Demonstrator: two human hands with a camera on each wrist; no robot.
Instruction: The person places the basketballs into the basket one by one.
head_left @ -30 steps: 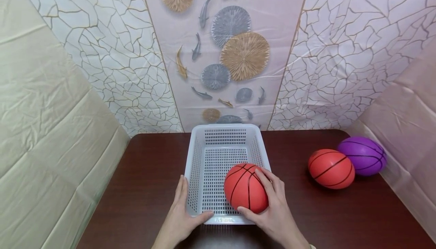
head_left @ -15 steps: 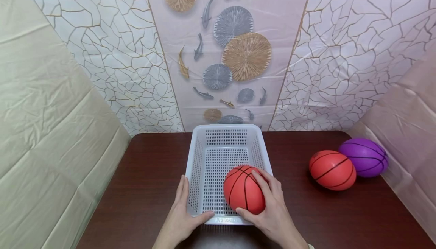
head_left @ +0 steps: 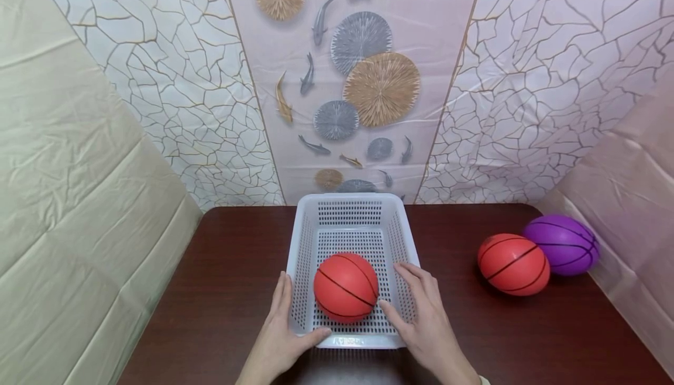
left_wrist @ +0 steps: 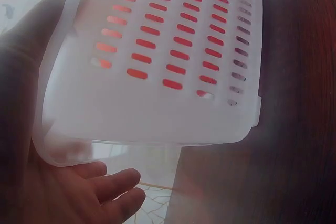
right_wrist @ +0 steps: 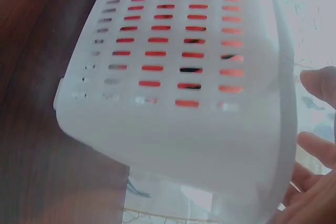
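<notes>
A red ball with black basketball lines (head_left: pixel 346 288) sits inside a white perforated plastic basket (head_left: pixel 363 341), toward its near end. My left hand (head_left: pixel 274 332) holds the basket's near left corner, thumb over the front rim and fingers along the left side. In the left wrist view, the basket's corner lies between the thumb and fingers of my left hand (left_wrist: pixel 79 187). Over the basket's right edge is my right hand (head_left: pixel 423 320), fingers spread and holding nothing, its thumb tip close beside the ball. Red shows through the basket wall (right_wrist: pixel 173 135) in the right wrist view.
On the right of the dark wooden table (head_left: pixel 226 268) lie another red ball (head_left: pixel 513 264) and a purple ball (head_left: pixel 562 244), close together. Patterned cloth (head_left: pixel 358 110) hangs behind the table, with pale cloth at both sides.
My right hand has let go of the red ball. The ball has rolled left inside the basket. My left hand has stayed at the basket's corner.
</notes>
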